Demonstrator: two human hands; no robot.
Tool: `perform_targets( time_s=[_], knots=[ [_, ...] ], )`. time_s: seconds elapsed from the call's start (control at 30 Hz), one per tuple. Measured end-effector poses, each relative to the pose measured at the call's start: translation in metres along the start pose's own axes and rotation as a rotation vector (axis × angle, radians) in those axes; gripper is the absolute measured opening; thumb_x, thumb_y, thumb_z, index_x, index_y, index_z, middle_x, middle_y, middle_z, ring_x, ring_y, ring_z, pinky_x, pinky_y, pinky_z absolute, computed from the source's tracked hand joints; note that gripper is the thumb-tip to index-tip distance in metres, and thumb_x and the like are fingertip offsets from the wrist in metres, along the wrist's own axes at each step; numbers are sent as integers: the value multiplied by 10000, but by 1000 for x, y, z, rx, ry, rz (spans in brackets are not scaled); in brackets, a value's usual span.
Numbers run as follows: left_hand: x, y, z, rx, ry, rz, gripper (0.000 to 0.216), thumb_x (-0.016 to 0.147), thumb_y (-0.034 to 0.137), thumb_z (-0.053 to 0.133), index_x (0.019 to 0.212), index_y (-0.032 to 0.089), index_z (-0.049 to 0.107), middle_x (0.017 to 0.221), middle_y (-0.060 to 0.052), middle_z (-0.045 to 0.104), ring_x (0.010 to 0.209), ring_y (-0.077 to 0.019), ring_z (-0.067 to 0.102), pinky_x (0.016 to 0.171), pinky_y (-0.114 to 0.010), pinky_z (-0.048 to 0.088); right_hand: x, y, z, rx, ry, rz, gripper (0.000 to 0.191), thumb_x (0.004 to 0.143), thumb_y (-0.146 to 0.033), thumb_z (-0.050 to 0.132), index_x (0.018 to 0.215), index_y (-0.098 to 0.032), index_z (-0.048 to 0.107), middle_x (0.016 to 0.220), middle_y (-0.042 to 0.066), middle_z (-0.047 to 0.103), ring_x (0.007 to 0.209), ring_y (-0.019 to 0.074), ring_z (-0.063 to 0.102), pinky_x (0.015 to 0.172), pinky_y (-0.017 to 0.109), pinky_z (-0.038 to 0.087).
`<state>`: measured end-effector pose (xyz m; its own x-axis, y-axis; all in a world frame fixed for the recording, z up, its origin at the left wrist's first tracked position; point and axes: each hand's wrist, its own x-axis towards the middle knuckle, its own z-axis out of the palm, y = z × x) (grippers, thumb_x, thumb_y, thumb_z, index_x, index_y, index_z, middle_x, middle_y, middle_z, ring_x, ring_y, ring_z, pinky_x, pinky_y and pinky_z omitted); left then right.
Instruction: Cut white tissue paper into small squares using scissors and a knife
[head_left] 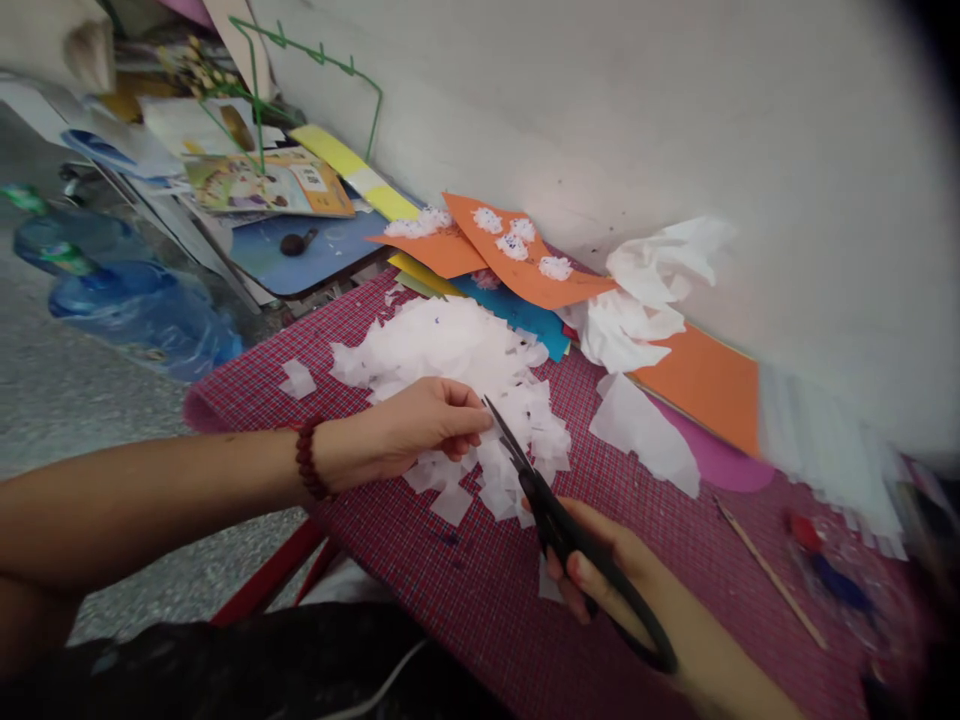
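My right hand (pixel 611 560) is wrapped round the handles of black scissors (pixel 559 525), which point up and to the left. The blade tips are slightly apart and lie close to the fingertips of my left hand (pixel 427 425). Thumb and fingers of that left hand are pinched together; whatever they hold cannot be told from the white paper behind. Below and beyond both hands spreads a heap of cut white paper pieces (pixel 442 345), thin and roughly square. One loose paper square (pixel 298 379) lies left of the heap.
The red checked tablecloth (pixel 472 590) covers the table. Orange sheets (pixel 517 275) with white crumpled clusters lie by the wall, near crumpled white paper (pixel 637 320). A thin wooden stick (pixel 772 575) lies at right. Blue water bottles (pixel 135 305) stand on the floor.
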<state>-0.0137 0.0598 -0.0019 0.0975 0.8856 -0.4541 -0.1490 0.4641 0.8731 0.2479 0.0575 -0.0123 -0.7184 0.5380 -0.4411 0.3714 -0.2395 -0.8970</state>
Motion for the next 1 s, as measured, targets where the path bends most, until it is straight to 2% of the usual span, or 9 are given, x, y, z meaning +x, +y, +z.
perform_targets(
  time_s=[0.13, 0.27, 0.4, 0.53, 0.63, 0.7, 0.77, 0.83, 1.0],
  knots=[
    [1, -2, -2, 29, -13, 24, 179, 764, 239, 681, 648, 156, 572, 550, 38, 546, 477, -56, 467, 493, -207, 355, -1, 4, -2, 61, -26, -1, 537, 877, -701, 577, 1051, -193, 563, 728, -19, 505, 454, 52, 400, 418, 197, 320],
    [-3, 1, -3, 39, 4, 38, 111, 749, 211, 669, 799, 163, 582, 623, 47, 542, 506, -65, 485, 502, -207, 396, -3, 2, -8, 46, -54, -75, 577, 876, -701, 579, 1193, -219, 604, 851, 42, 580, 622, 129, 541, 574, 275, 468],
    [-6, 6, -4, 59, 41, 132, 396, 694, 143, 651, 1080, 170, 570, 1084, -53, 648, 630, -72, 555, 520, -211, 449, -6, 0, -11, 87, -108, -58, 641, 851, -737, 569, 1285, -267, 615, 923, 73, 615, 717, 188, 564, 675, 349, 499],
    [-6, 12, -6, -5, -167, 180, 622, 641, 73, 634, 1239, 210, 531, 1427, -107, 547, 626, -43, 567, 575, -220, 480, -9, 3, -9, 242, -155, -16, 665, 817, -729, 622, 1291, -263, 610, 937, 74, 607, 723, 189, 543, 658, 339, 466],
    [-4, 13, -6, -100, -375, 154, 686, 648, 78, 667, 1299, 235, 520, 1291, -88, 647, 613, -62, 587, 595, -237, 479, -9, 9, -6, 410, -199, -53, 686, 811, -749, 613, 1288, -256, 609, 906, 50, 586, 684, 153, 514, 633, 301, 425],
    [-2, 12, -3, -90, -414, 135, 490, 698, 126, 698, 1174, 189, 602, 1061, -66, 713, 626, -79, 593, 626, -245, 483, -9, 13, -4, 505, -231, -76, 661, 831, -736, 599, 1285, -255, 614, 888, 36, 576, 664, 133, 498, 627, 281, 407],
    [0, 10, 1, -53, -364, 145, 203, 745, 180, 708, 935, 157, 642, 813, -24, 690, 611, -84, 582, 644, -245, 481, -10, 13, -2, 554, -253, -95, 615, 860, -710, 583, 1275, -258, 622, 886, 33, 578, 651, 123, 499, 625, 271, 399],
    [2, 9, 4, -5, -278, 167, 116, 765, 209, 707, 768, 158, 602, 665, 9, 629, 584, -85, 573, 637, -242, 472, -14, 10, -3, 563, -246, -114, 580, 878, -699, 561, 1256, -264, 633, 883, 33, 582, 646, 122, 507, 620, 266, 396],
    [1, 23, -6, 204, -113, 244, 95, 763, 221, 674, 744, 171, 595, 638, 19, 602, 578, -92, 558, 618, -244, 455, -35, 4, -18, 527, -100, -132, 594, 817, -736, 595, 1207, -293, 662, 814, 23, 563, 620, 140, 505, 594, 284, 398]
  ],
)
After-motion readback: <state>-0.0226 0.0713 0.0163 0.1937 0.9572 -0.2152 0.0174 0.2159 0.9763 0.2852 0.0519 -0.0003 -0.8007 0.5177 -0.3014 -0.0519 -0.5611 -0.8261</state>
